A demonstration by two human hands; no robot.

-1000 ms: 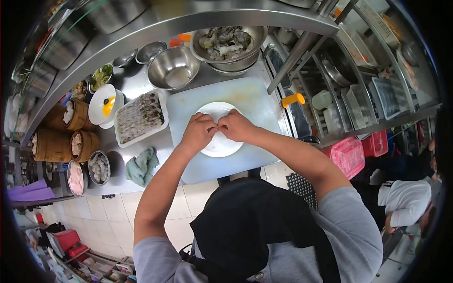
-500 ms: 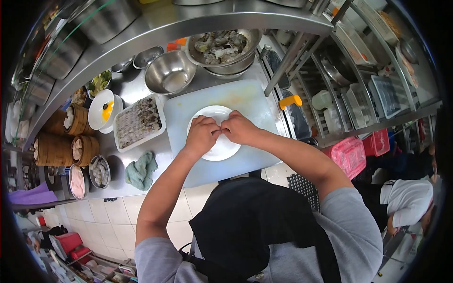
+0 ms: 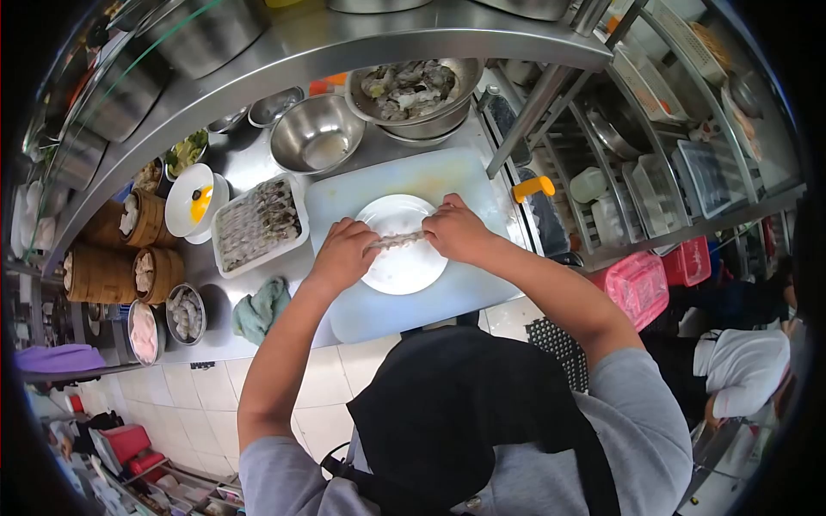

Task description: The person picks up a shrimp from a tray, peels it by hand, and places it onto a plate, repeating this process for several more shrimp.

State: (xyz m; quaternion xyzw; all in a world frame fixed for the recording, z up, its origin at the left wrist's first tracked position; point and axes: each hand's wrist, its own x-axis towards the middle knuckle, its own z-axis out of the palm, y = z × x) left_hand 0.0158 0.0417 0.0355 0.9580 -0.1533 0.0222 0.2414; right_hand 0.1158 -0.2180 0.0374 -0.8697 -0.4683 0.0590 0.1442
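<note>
A long, thin, greyish shrimp (image 3: 399, 240) is stretched between my two hands over a round white plate (image 3: 404, 273). My left hand (image 3: 346, 251) pinches its left end at the plate's left edge. At the upper right of the plate, my right hand (image 3: 456, 230) has its fingers closed on the other end. Under the plate lies a pale cutting board (image 3: 379, 322). To the left stands a white tray (image 3: 258, 225) with rows of shrimp laid in it.
A steel bowl (image 3: 317, 133) and a colander of shrimp (image 3: 411, 90) stand behind the board. Left are a green cloth (image 3: 261, 310), bamboo steamers (image 3: 97, 273) and a white bowl (image 3: 191, 203). A steel shelf (image 3: 379, 36) spans above. Another person (image 3: 742, 370) stands at far right.
My hands have moved apart from the middle of the plate toward its two sides, and the shrimp now shows between them. The view has shifted slightly.
</note>
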